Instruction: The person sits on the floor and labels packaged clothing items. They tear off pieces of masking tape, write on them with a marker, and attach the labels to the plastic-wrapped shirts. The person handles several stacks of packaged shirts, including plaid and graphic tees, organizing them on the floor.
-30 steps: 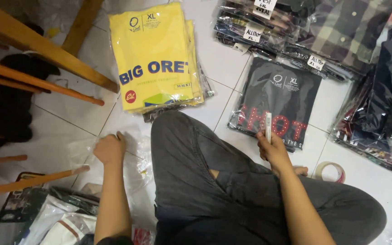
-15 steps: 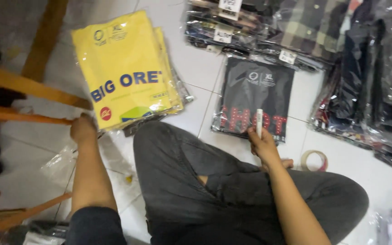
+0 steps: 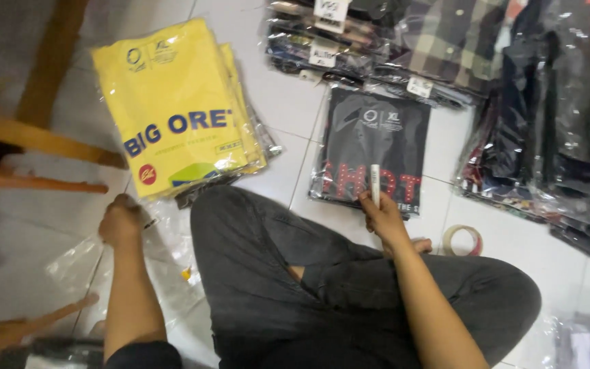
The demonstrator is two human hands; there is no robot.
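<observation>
I sit cross-legged on a white tiled floor in dark grey trousers. My right hand [image 3: 380,217] grips a slim white marker pen [image 3: 375,183] upright, just in front of a black folded shirt in a clear bag [image 3: 371,147]. My left hand [image 3: 121,220] is curled shut low on the floor, touching a loose clear plastic bag [image 3: 76,256] beside my left knee. Whether it pinches the plastic is unclear. A stack of yellow bagged shirts [image 3: 175,106] lies just beyond that hand.
Piles of bagged dark and plaid garments [image 3: 513,89] fill the upper right. A roll of tape [image 3: 462,240] lies by my right knee. Wooden furniture legs [image 3: 35,140] cross the left side. More plastic bags lie at the lower left and lower right.
The view has swung left and down. My left hand has reached forward and left along the floor toward the yellow stack. My right hand keeps the marker in the same place.
</observation>
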